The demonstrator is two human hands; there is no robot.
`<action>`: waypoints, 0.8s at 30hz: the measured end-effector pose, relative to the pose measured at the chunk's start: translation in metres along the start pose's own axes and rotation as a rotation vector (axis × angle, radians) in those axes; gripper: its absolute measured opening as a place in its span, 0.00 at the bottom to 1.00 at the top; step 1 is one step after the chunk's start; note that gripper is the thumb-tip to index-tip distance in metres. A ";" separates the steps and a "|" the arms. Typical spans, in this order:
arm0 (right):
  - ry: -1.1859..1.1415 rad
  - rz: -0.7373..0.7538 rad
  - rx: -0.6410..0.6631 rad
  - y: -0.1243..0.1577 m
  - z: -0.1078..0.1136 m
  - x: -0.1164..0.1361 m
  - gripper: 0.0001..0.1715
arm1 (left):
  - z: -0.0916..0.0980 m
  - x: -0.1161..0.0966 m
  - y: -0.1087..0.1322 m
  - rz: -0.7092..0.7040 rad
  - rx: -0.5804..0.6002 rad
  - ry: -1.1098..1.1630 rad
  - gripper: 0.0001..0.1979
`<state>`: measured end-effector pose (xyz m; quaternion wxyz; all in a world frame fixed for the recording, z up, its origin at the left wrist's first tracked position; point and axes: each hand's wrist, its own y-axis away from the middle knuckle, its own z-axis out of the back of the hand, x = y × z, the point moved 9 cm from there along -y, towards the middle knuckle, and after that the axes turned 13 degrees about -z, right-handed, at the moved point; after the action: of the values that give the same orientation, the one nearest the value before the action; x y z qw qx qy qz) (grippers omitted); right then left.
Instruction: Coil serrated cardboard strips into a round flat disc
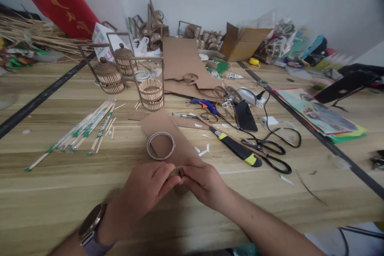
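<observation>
Both hands meet at the lower middle of the view, over the near end of a brown cardboard strip (174,130). My left hand (150,186), with a watch on its wrist, pinches a small brown piece (181,172) between thumb and fingers. My right hand (204,182) grips the same small piece from the other side. Fingers cover most of that piece, so its full shape is hidden. A round tape ring (161,146) lies on the cardboard just beyond my left hand.
Wrapped sticks (87,128) lie at the left. Small stick baskets (151,94) stand behind. A blue glue gun (204,105), a phone (245,116), a yellow-black cutter (240,150) and scissors (271,154) lie to the right. A cardboard box (246,42) sits at the back.
</observation>
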<state>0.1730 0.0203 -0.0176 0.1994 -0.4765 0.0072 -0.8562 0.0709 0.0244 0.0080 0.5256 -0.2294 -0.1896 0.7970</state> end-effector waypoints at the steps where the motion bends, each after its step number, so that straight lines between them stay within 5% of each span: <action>1: 0.003 -0.008 -0.006 0.000 0.000 0.000 0.22 | -0.001 0.002 0.001 0.015 0.003 0.027 0.18; 5: 0.024 -0.077 -0.139 -0.003 0.013 -0.004 0.21 | 0.001 0.020 0.009 0.189 -0.127 0.128 0.12; 8: 0.048 -0.131 -0.293 -0.004 0.030 -0.007 0.19 | 0.001 0.029 0.020 0.321 -0.270 0.190 0.23; 11: 0.025 -0.167 -0.374 -0.002 0.038 -0.010 0.18 | -0.014 0.026 0.022 0.358 -0.220 0.240 0.34; 15: -0.066 -0.230 -0.287 -0.002 0.026 -0.018 0.18 | -0.025 0.021 0.022 0.367 -0.167 0.229 0.49; 24: -0.444 -0.434 0.034 0.000 -0.016 -0.045 0.30 | -0.025 0.011 0.013 0.178 -0.027 0.282 0.41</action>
<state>0.1807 0.0332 -0.0631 0.0166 -0.6389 -0.1529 -0.7538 0.0716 0.0310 -0.0218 0.4714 -0.3620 -0.1035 0.7975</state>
